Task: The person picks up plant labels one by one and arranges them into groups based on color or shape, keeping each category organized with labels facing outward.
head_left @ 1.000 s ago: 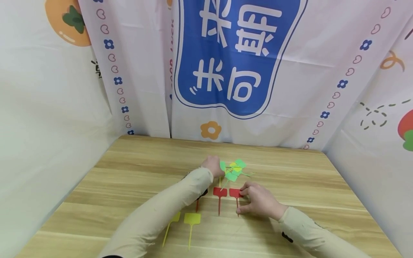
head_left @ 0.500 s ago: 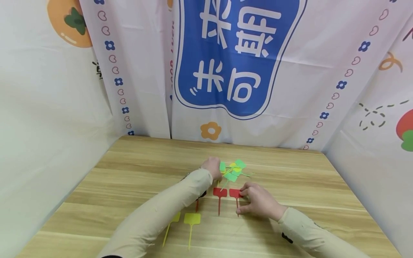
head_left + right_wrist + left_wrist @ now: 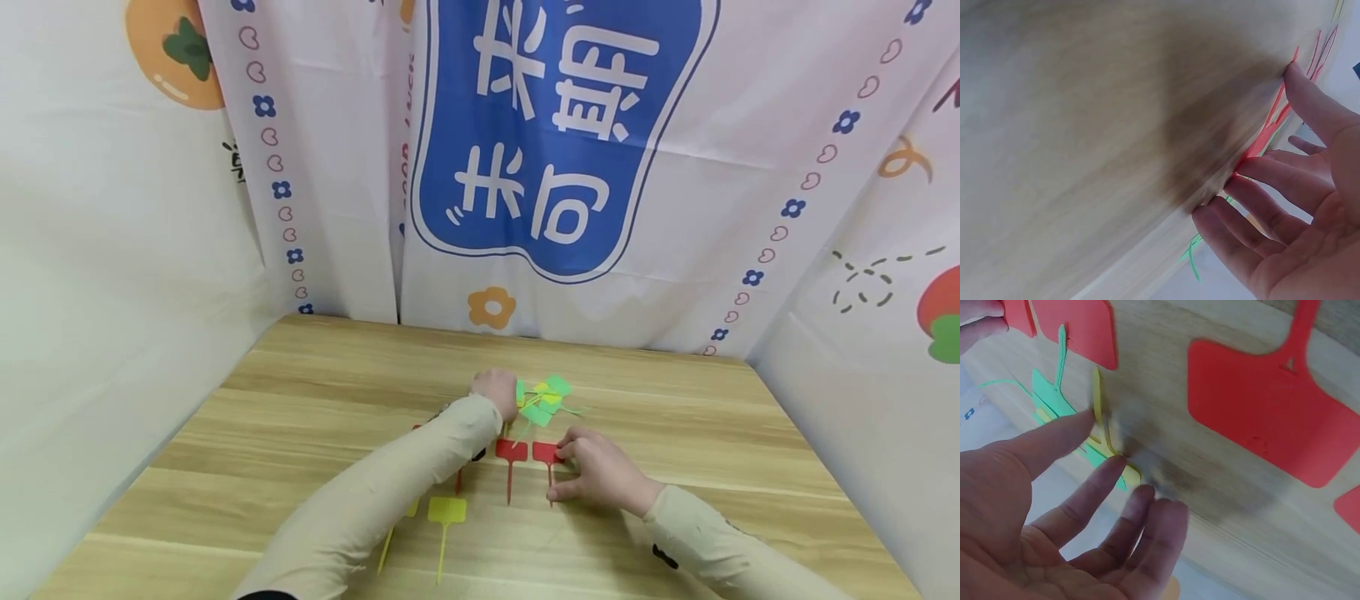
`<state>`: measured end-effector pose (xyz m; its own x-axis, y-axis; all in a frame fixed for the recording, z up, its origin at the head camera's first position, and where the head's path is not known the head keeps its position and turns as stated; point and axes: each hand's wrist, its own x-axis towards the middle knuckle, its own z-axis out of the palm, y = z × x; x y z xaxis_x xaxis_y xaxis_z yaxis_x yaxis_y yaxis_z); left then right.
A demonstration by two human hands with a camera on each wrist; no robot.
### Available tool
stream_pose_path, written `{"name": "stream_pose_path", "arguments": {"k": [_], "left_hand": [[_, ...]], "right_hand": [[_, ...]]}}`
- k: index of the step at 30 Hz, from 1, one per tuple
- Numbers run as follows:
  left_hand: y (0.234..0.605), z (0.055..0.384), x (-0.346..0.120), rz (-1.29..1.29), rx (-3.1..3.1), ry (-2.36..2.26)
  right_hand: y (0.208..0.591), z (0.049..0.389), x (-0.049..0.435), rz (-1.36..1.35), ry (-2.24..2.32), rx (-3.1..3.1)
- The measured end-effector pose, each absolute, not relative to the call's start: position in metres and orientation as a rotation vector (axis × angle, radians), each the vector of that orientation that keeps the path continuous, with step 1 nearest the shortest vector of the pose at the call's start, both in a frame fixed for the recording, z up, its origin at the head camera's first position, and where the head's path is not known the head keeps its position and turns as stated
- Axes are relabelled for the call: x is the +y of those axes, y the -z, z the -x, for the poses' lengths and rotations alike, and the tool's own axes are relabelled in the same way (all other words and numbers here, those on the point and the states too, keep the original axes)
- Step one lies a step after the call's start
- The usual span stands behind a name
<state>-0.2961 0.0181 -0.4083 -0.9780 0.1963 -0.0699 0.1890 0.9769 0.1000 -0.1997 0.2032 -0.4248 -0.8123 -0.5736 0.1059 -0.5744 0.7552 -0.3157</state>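
Observation:
My left hand is over the table by a loose pile of green and yellow T-shaped plant labels. In the left wrist view its thumb and index finger pinch a thin yellow plant label, whose stem sticks out past the thumb. The other fingers are loosely bent. My right hand rests at a red plant label lying flat, with index finger at its head and thumb at its stem tip. Another red plant label lies just left of it. More red labels are partly hidden by the left sleeve.
Nearer the front, a yellow plant label lies flat beside another, partly covered by the left sleeve. The wooden table is enclosed by printed white cloth behind and at both sides.
The view has shifted slightly. The yellow label's stem at my left hand has swung a little to the left. My right hand keeps its place on the red label.

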Motion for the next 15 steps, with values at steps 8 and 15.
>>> {"name": "stream_pose_path", "arguments": {"k": [8,15], "left_hand": [[0.408,0.305,0.015,-0.203,2.951,-0.254],[0.410,0.321,0.010,-0.164,2.811,-0.387]], "right_hand": [[0.425,0.201,0.204,-0.990,-0.508,-2.934],[0.424,0.201,0.203,-0.975,-0.519,-2.954]]}}
